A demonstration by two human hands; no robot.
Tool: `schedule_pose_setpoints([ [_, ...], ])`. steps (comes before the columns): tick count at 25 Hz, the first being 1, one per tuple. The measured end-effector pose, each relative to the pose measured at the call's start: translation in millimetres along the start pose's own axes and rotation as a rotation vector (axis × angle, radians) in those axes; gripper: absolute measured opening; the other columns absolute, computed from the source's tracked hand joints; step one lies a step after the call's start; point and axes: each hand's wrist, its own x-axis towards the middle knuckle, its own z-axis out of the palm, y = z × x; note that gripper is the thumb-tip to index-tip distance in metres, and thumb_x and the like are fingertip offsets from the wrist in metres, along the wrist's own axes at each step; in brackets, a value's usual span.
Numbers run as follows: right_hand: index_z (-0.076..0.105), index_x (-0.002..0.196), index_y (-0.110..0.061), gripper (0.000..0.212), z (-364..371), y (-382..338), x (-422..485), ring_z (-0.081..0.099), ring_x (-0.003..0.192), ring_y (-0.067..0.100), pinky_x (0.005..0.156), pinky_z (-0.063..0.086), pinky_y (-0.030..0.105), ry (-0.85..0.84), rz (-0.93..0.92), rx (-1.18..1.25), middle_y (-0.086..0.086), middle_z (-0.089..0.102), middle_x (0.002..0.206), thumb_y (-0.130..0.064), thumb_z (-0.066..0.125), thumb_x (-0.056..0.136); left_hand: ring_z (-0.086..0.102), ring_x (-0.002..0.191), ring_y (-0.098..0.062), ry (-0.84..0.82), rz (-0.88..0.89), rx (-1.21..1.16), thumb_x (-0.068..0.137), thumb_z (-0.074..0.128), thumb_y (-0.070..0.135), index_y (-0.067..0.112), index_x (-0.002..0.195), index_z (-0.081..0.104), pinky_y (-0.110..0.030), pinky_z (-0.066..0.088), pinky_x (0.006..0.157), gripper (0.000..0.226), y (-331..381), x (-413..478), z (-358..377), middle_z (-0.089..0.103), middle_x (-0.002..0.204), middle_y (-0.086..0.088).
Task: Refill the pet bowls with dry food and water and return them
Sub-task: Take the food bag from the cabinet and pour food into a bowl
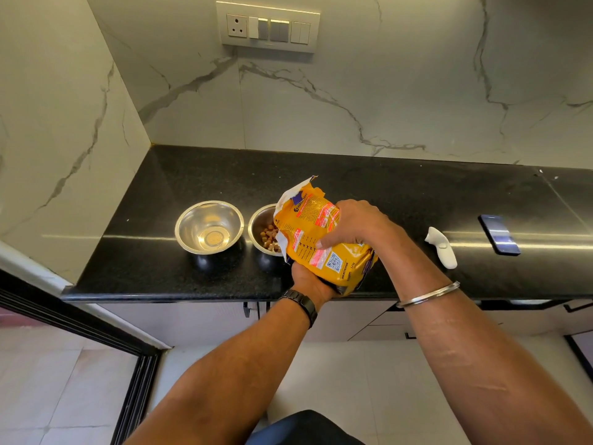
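Food bag (324,239), yellow, held tilted above the black counter (417,194) near its front edge, open end down over the right bowl (260,224); left hand (308,279) grips the near end from beneath, right hand (356,224) clamps over the top. Both steel bowls stand side by side, close together; the left bowl (192,228) shows shiny metal, water cannot be told. Dark phone (499,234) lies flat well to the right, a white gadget (441,247) between it and the bag; brown kibble (268,239) sits in the right bowl.
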Motion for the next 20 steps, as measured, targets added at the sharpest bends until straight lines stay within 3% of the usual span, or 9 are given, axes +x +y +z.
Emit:
schedule_pose_setpoints([
  [5, 0.052, 0.149, -0.022, 0.097, -5.8, -3.6, -1.0, 0.067, 0.127, 0.031, 0.106, 0.056, 0.055, -0.018, 0.003, -0.035, 0.007, 0.065, 0.141, -0.065, 0.093, 0.073, 0.069, 0.105, -0.042, -0.004, -0.032, -0.015, 0.102, 0.038, 0.075, 0.023, 0.133, 0.074, -0.057, 0.055, 0.088, 0.07, 1.3, -6.1, 2.2, 0.077, 0.117, -0.017],
  [9, 0.051, 0.15, -0.02, 0.099, -6.0, -7.0, -0.4, 0.066, 0.128, 0.032, 0.106, 0.056, 0.054, -0.015, -0.002, -0.06, 0.008, 0.064, 0.143, -0.066, 0.092, 0.073, 0.068, 0.117, -0.044, 0.001, -0.04, -0.019, 0.098, 0.04, 0.079, 0.025, 0.137, 0.073, -0.062, 0.048, 0.112, 0.075, 1.4, -5.5, 1.0, 0.075, 0.136, -0.018],
  [11, 0.05, 0.151, -0.02, 0.1, -5.9, -8.6, 1.2, 0.066, 0.128, 0.032, 0.104, 0.056, 0.052, -0.015, 0.001, -0.072, 0.008, 0.063, 0.143, -0.067, 0.092, 0.073, 0.068, 0.123, -0.044, 0.003, -0.046, -0.025, 0.097, 0.041, 0.081, 0.025, 0.137, 0.074, -0.063, 0.045, 0.117, 0.076, 2.3, -5.2, 0.6, 0.075, 0.136, -0.017],
  [20, 0.049, 0.154, -0.019, 0.103, -9.0, -9.3, 4.4, 0.064, 0.131, 0.034, 0.098, 0.054, 0.051, -0.026, 0.019, -0.09, 0.01, 0.061, 0.146, -0.067, 0.092, 0.073, 0.067, 0.12, -0.045, 0.017, -0.074, -0.006, 0.098, 0.038, 0.08, 0.024, 0.135, 0.073, -0.063, 0.046, 0.115, 0.075, 1.7, -9.3, 3.1, 0.075, 0.132, -0.018],
])
